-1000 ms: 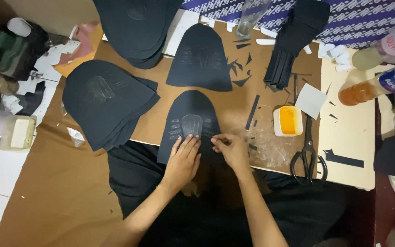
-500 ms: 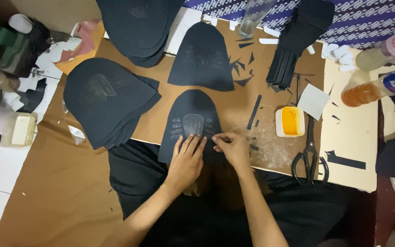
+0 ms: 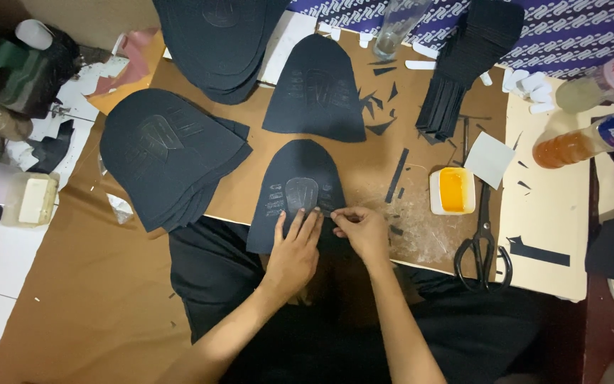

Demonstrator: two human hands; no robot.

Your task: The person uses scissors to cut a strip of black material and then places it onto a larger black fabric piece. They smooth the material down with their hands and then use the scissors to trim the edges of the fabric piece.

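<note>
A dark dome-shaped fabric panel [image 3: 300,171] with a grey emblem patch lies on the brown cardboard board [image 3: 406,235] in front of me. My left hand [image 3: 294,249] rests flat on the panel's lower part, fingers spread, just below the emblem. My right hand [image 3: 358,229] pinches a small dark piece at the panel's lower right edge, thumb and forefinger together. What the fingertips grip is too small to make out.
Stacks of like panels lie at the left [image 3: 165,153] and top [image 3: 214,35]; a single one [image 3: 315,89] sits above. Black strips [image 3: 463,64], a yellow glue tub [image 3: 452,190], scissors [image 3: 483,245], a glass [image 3: 396,25] and bottles [image 3: 591,139] stand to the right.
Both hands stay on the panel's lower edge; the fingers shift only slightly.
</note>
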